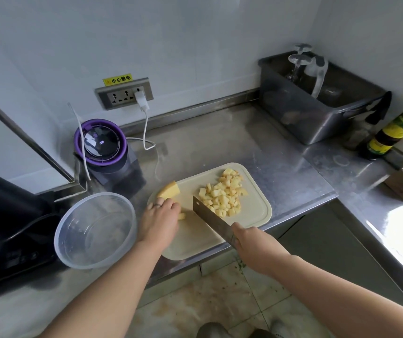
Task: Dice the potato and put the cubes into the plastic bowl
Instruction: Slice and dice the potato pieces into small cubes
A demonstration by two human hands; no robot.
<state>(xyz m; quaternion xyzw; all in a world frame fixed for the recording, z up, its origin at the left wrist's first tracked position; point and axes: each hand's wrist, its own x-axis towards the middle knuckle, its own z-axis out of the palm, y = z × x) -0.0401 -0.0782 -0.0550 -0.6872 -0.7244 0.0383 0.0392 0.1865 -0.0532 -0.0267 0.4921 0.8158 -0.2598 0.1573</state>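
A pale cutting board point(256, 215) lies on the steel counter. A heap of yellow potato cubes point(224, 195) covers its far right part. An uncut potato chunk point(169, 189) sits at the board's far left corner. My left hand point(160, 222) holds down a small potato piece point(181, 216) with curled fingers. My right hand point(251, 242) grips the handle of a cleaver point(211, 217), whose blade stands on the board between the small piece and the heap. A clear plastic bowl point(73, 252) stands left of the board, with nothing in it.
A purple-rimmed appliance point(105, 145) with a white cable stands behind the bowl, and a black appliance point(5, 215) is at the far left. A grey tub point(317, 120) with glasses and a sauce bottle point(390, 132) occupy the back right. The counter edge runs just under the board.
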